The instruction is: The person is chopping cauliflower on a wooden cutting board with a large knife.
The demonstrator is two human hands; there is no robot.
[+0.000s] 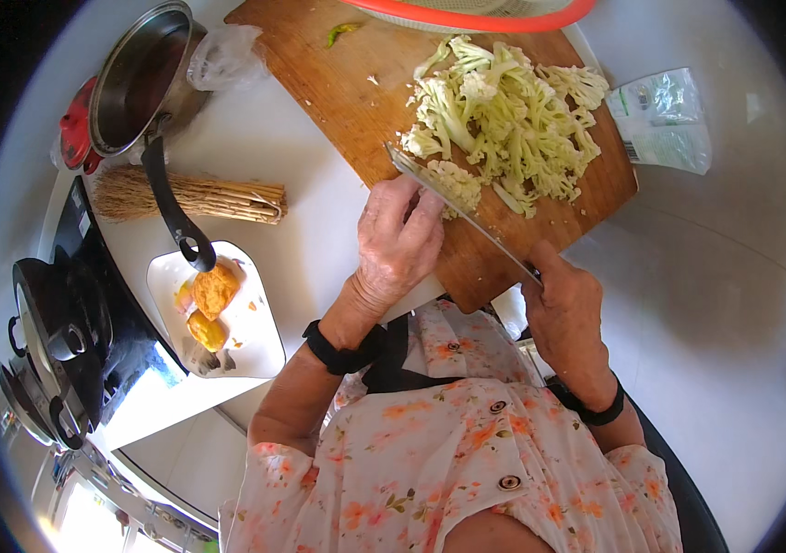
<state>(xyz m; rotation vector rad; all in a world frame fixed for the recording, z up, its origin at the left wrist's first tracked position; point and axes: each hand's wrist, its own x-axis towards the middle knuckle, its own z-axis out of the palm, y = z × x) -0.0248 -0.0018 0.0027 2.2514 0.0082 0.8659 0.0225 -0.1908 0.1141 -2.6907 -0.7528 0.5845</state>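
My right hand [562,321] grips the handle of a kitchen knife [472,218], whose blade runs up and left across the wooden cutting board [338,117]. Close against the blade, my left hand [400,238] has its fingers curled down on a cauliflower floret [454,185]; the fingertips are partly hidden. Part of that floret shows beyond the blade. A heap of cut cauliflower [514,124] with pale green stems covers the right part of the board. Small white crumbs are scattered on the wood.
A red-rimmed colander [476,21] stands at the board's far edge, near a green chili [342,31]. A plastic packet [662,121] lies right. Leftward are a saucepan [141,83], a straw brush [192,193], a white plate [255,345] of yellow-orange food and a lidded black pan [65,339].
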